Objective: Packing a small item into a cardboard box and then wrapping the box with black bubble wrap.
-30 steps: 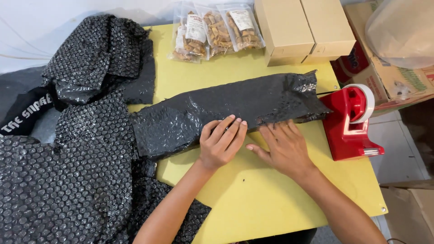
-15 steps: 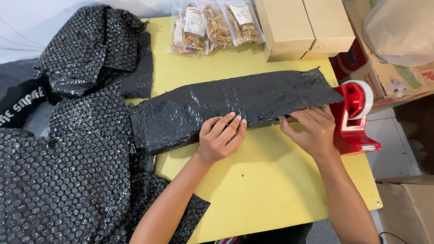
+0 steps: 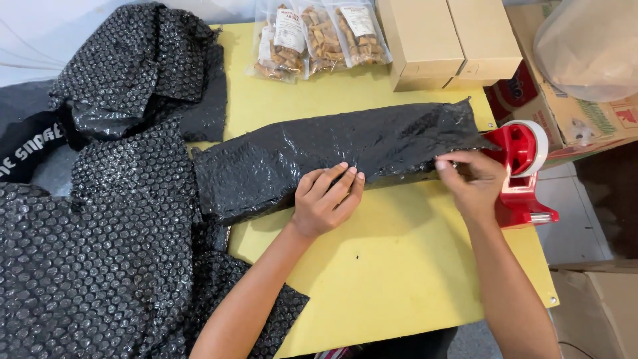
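Two hands on black bubble-wrap bundle [image 3: 345,149] across yellow table [image 3: 399,279]: left hand [image 3: 325,199] flat, fingers spread; right hand [image 3: 472,179] pinching its end beside tape dispenser [image 3: 522,169]; likely light, soft, slippery.

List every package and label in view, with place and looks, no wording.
Black bubble-wrapped parcel: long, mid-table, under left hand, right hand at its end.
Snack bags: clear, white labels, table's far edge.
Two tan boxes: plain, far right.
Printed carton: beside the table, right.
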